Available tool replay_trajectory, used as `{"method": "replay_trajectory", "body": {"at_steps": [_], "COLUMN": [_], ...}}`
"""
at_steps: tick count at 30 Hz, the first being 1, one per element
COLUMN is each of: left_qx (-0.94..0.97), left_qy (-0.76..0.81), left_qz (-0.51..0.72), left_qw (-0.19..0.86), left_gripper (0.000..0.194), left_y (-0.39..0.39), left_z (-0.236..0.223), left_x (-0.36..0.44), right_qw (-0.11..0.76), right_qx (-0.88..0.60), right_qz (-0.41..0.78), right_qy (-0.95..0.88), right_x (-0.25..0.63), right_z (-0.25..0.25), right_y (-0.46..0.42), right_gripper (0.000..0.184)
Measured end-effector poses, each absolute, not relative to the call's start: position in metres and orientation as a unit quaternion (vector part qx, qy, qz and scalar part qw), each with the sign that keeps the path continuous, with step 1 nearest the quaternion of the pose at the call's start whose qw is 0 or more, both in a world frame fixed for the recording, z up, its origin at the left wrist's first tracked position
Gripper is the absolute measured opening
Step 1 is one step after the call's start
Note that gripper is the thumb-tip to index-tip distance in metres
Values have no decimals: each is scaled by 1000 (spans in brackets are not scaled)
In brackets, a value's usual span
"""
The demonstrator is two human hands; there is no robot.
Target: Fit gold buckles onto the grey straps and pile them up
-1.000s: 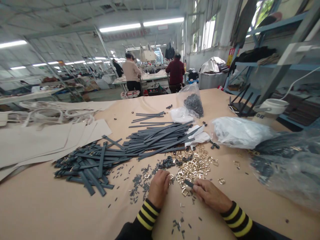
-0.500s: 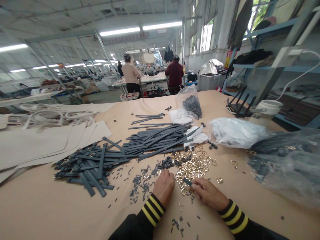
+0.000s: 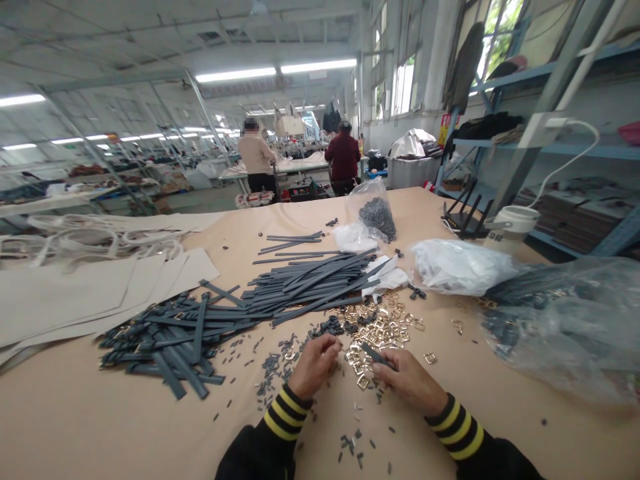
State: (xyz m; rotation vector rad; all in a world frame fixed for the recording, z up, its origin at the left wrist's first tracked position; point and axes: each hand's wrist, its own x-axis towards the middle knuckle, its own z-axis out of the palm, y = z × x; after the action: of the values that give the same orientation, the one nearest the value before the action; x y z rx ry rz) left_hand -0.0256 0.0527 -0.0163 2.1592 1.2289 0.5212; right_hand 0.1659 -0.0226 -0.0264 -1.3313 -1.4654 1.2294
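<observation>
Low over the table, my left hand [image 3: 315, 367] has its fingers curled together in a pinch. Whatever it holds, if anything, is hidden or too small to make out. My right hand [image 3: 413, 380] grips a dark grey strap [image 3: 375, 355] between thumb and fingers, its flat end pointing up and left. Just beyond both hands lies a heap of gold buckles [image 3: 387, 327]. Small dark loops [image 3: 331, 325] are piled beside the buckles. Short dark grey pieces [image 3: 273, 367] are scattered left of my left hand, with more [image 3: 353, 445] nearer to me.
Long dark straps [image 3: 310, 283] lie stacked mid-table. Straps with buckles [image 3: 175, 333] are heaped at the left, near beige panels [image 3: 165, 280]. Plastic bags [image 3: 463, 267] and a router [image 3: 465, 217] line the right side. Two people [image 3: 257, 157] stand farther back.
My left hand has turned so its fingertips face right, and the gold buckle seen by them no longer shows there. My right hand still grips the strap. The view has shifted slightly.
</observation>
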Motion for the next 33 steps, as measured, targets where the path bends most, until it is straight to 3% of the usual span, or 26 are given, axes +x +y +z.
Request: {"method": "replay_trajectory", "body": {"at_steps": [3, 5, 13, 20, 26, 33], "left_qx": [689, 635, 685, 472, 488, 424], "left_qy": [389, 358, 331, 372, 362, 340], "left_qz": [282, 317, 357, 312, 296, 309], "left_qw": [542, 607, 541, 736, 737, 780], "left_gripper": [26, 24, 16, 31, 31, 31], "left_y": [35, 24, 6, 2, 1, -6], "left_z": [-11, -10, -17, -30, -39, -35], "left_x": [-23, -19, -13, -13, -14, -12], "right_qw": [425, 433, 424, 415, 393, 375], "right_qx": [-492, -463, -418, -500, -499, -478], "right_qz": [570, 624, 705, 547, 476, 509], "right_qy": [-503, -457, -386, -528, -609, -610], "right_x": [156, 149, 142, 141, 136, 139], "right_z": [-26, -25, -27, -29, -24, -19], "right_y": [-22, -24, -31, -30, -33, -35], "right_gripper": [30, 35, 31, 32, 34, 30]}}
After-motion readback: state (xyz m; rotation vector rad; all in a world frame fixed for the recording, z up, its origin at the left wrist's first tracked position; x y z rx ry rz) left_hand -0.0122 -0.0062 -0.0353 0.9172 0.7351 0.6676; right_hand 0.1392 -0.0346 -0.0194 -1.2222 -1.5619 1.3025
